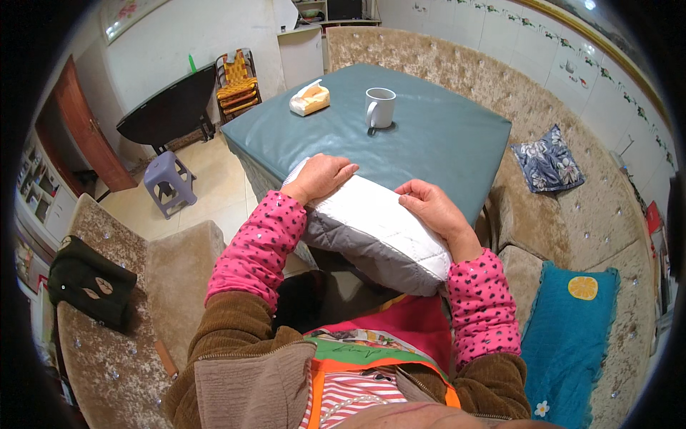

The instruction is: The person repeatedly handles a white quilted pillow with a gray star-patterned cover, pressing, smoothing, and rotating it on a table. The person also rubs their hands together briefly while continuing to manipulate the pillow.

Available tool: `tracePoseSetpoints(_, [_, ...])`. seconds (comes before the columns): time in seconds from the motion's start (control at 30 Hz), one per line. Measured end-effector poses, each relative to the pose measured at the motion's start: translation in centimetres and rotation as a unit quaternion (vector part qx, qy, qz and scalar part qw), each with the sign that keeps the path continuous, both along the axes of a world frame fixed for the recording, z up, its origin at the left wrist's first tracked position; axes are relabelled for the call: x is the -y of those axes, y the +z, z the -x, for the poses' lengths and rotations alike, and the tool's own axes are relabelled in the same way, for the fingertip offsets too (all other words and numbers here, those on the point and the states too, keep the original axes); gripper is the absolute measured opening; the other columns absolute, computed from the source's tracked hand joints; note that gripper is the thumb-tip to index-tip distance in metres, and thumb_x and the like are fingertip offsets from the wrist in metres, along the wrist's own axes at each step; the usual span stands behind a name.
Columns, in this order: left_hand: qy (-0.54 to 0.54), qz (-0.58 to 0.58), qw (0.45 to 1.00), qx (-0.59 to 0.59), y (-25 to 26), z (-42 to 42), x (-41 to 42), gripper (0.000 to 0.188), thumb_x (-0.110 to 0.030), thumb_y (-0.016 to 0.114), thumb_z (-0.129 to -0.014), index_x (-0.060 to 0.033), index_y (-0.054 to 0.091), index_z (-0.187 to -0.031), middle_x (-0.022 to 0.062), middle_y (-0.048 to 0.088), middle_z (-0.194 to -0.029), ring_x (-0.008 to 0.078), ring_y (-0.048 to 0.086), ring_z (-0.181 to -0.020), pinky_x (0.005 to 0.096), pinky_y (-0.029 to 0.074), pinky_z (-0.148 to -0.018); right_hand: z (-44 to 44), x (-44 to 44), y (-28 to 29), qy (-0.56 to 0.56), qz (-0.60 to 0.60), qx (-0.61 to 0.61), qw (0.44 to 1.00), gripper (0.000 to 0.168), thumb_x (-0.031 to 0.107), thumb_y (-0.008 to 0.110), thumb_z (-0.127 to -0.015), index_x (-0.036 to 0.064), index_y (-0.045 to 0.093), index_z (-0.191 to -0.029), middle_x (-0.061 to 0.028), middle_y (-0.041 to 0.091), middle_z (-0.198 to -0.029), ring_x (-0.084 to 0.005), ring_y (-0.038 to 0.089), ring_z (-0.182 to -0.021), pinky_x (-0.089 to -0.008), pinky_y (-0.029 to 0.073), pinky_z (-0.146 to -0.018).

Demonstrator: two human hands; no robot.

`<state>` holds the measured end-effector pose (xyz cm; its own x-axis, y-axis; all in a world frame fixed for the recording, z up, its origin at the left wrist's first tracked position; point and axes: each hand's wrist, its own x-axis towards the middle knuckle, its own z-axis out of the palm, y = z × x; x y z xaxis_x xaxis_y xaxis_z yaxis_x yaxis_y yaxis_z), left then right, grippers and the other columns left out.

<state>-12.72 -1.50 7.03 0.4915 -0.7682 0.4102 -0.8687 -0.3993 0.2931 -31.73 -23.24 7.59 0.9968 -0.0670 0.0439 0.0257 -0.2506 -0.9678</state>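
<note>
A quilted cloth (375,209), white on top with a grey quilted side, lies across the near edge of the table and hangs over it towards me. My left hand (324,176) is laid on the cloth's left end, its fingers reaching to the far edge. At the right end, my right hand (437,212) touches the cloth with bent fingers, thumb and forefinger close together by the far edge. Whether either hand grips the fabric is unclear. Beyond the cloth stand a white mug (380,107) and an opened pack of tissues (310,98).
The table (450,115) has a smooth green cover. A curved tufted sofa (455,64) with a floral cushion (549,159) and a blue pillow (571,332) borders the right. Leftward are a plastic stool (170,182), a folded black table (169,107), stacked chairs (237,86) and another seat (179,279).
</note>
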Motion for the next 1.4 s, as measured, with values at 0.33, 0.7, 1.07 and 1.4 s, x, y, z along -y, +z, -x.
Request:
tracePoseSetpoints(0.33, [-0.001, 0.058, 0.998, 0.001, -0.7, 0.0, 0.1, 0.039, -0.034, 0.052, -0.101, -0.0014, 0.063, -0.081, 0.0237, 0.064, -0.078, 0.0459, 0.06, -0.075, 0.0527, 0.046, -0.066, 0.4, -0.1, 0.1, -0.007, 0.019, 0.017, 1.0, 0.02, 0.013, 0.061, -0.097, -0.001, 0.066, -0.111, -0.0028, 0.068, -0.095, -0.0099, 0.061, -0.087, -0.0273, 0.051, -0.079])
tracePoseSetpoints(0.7, [-0.003, 0.067, 0.998, -0.02, -0.7, -0.1, 0.1, 0.041, -0.034, 0.051, -0.101, -0.0005, 0.06, -0.081, 0.0235, 0.062, -0.075, 0.0456, 0.059, -0.073, 0.0513, 0.045, -0.065, 0.5, 0.1, 0.1, -0.015, 0.063, 0.037, 0.997, 0.021, 0.013, 0.063, -0.097, -0.001, 0.067, -0.111, -0.0014, 0.067, -0.094, -0.0091, 0.06, -0.087, -0.0269, 0.05, -0.079])
tracePoseSetpoints(1.07, [-0.003, 0.072, 0.997, -0.02, -1.0, -0.1, -0.1, 0.04, -0.033, 0.052, -0.101, -0.0004, 0.06, -0.08, 0.0235, 0.061, -0.075, 0.045, 0.059, -0.072, 0.0519, 0.045, -0.065, 0.6, -0.1, -0.1, -0.002, 0.031, 0.035, 0.999, 0.021, 0.012, 0.062, -0.097, -0.002, 0.066, -0.112, -0.0013, 0.067, -0.095, -0.0089, 0.059, -0.088, -0.0263, 0.05, -0.08])
tracePoseSetpoints(1.4, [-0.003, 0.079, 0.997, -0.019, -0.8, 0.1, 0.1, 0.04, -0.032, 0.052, -0.1, -0.0005, 0.06, -0.078, 0.0234, 0.062, -0.074, 0.045, 0.059, -0.071, 0.052, 0.045, -0.065, 0.7, 0.1, -0.2, 0.006, 0.014, 0.028, 1.0, 0.02, 0.012, 0.061, -0.098, -0.001, 0.065, -0.113, -0.0014, 0.067, -0.096, -0.0085, 0.06, -0.089, -0.0257, 0.05, -0.08])
